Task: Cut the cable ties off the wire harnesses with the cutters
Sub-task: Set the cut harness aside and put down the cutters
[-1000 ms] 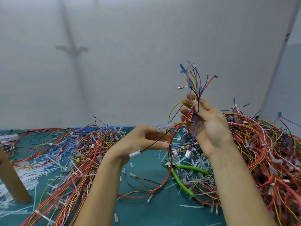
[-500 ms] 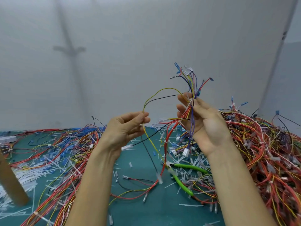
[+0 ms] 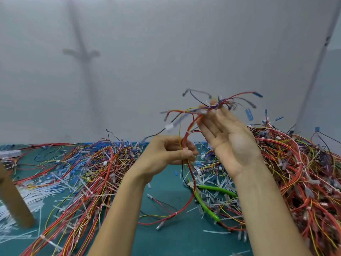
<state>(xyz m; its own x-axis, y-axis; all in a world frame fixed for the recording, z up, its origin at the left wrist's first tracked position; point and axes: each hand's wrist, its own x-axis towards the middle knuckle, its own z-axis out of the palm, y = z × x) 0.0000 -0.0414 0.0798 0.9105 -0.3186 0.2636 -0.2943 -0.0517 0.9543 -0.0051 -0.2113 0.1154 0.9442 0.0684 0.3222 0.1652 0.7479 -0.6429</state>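
Note:
I hold one wire harness (image 3: 190,130) of red, yellow, black and purple wires up in front of me. My left hand (image 3: 171,154) is closed around its red bundle, near a white cable tie (image 3: 187,133). My right hand (image 3: 228,139) is raised palm up with its fingers spread, and its fingertips pinch the harness's upper end where the wire ends fan out. The harness tail hangs to the green mat (image 3: 166,237). The green-handled cutters (image 3: 208,204) lie on the mat below my right wrist, untouched.
A big heap of harnesses (image 3: 302,172) fills the right side, and another spread (image 3: 86,172) lies on the left. Cut white ties (image 3: 22,198) litter the mat. A wooden post (image 3: 13,198) stands at the left. A grey wall rises behind.
My left hand moved right and closed on the red bundle. My right hand opened its palm and tipped the fanned wire ends over to the right.

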